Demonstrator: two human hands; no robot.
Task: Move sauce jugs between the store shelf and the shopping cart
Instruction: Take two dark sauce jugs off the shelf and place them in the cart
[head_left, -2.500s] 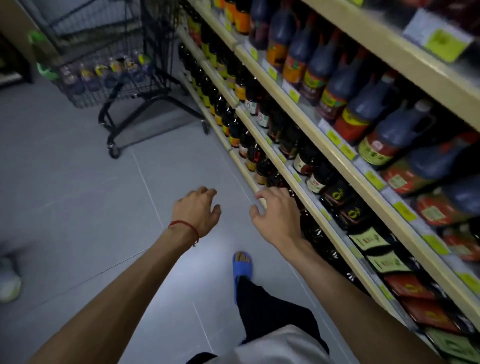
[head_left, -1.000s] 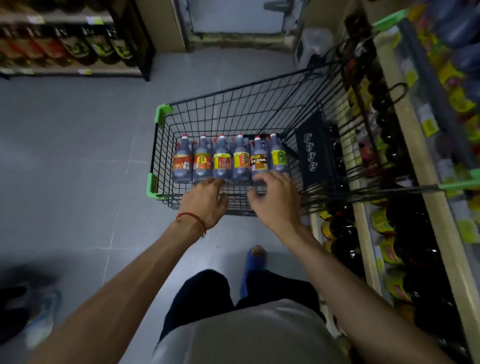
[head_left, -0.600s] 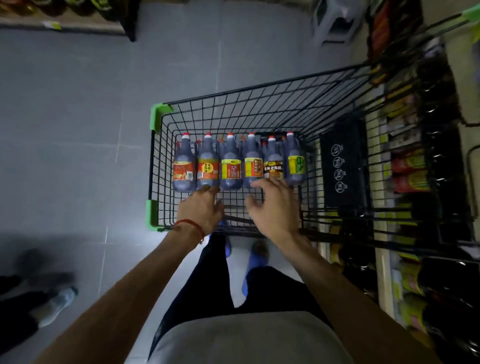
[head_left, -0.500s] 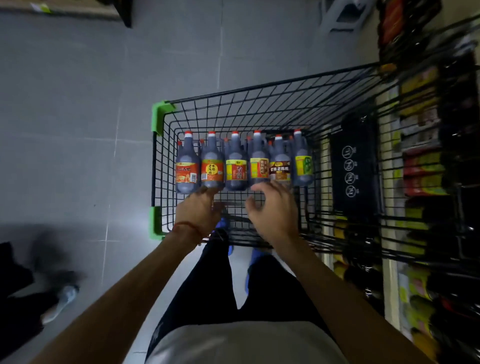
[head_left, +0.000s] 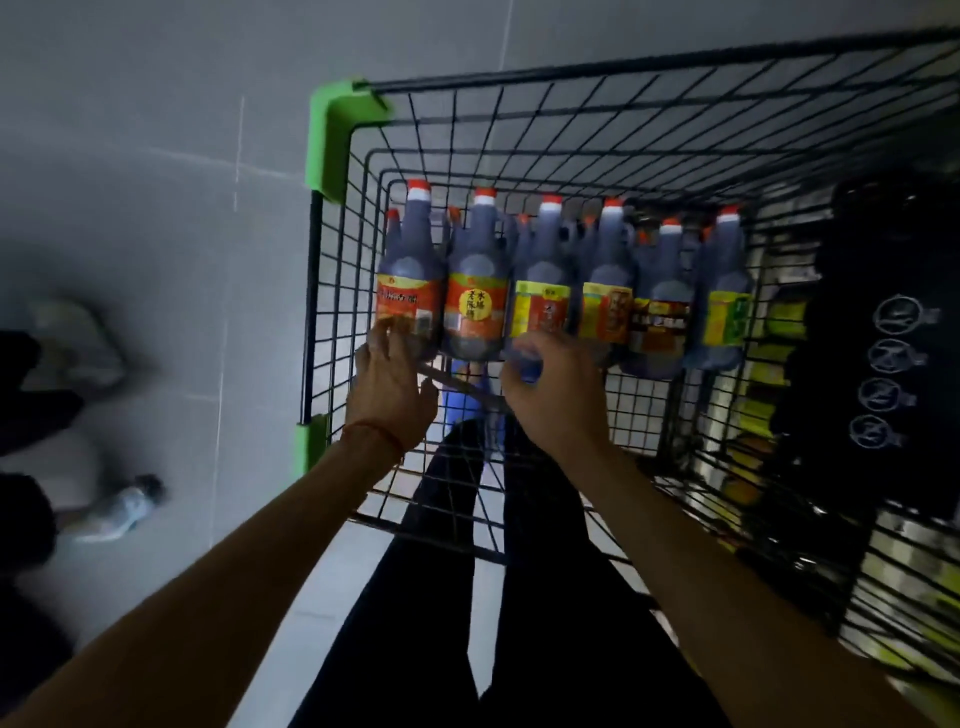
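Observation:
A black wire shopping cart (head_left: 597, 88) with green corner guards fills the view from above. Several dark sauce jugs with red caps stand in a row across its floor, among them a leftmost jug (head_left: 408, 283) with an orange label and a third jug (head_left: 540, 296) with a yellow-red label. My left hand (head_left: 389, 389) reaches into the cart with its fingertips at the base of the leftmost jug. My right hand (head_left: 553, 395) has its fingers curling at the bottom of the third jug. Neither hand clearly grips a jug.
The store shelf (head_left: 748, 415) with yellow-labelled bottles shows through the cart's right side, behind a black seat flap (head_left: 883, 364). Grey tiled floor lies to the left, where another person's shoe (head_left: 111, 512) stands. My legs are under the cart.
I turned from the shelf to the cart and leaned over it. Both hands went down into the basket and now reach the bases of the jugs.

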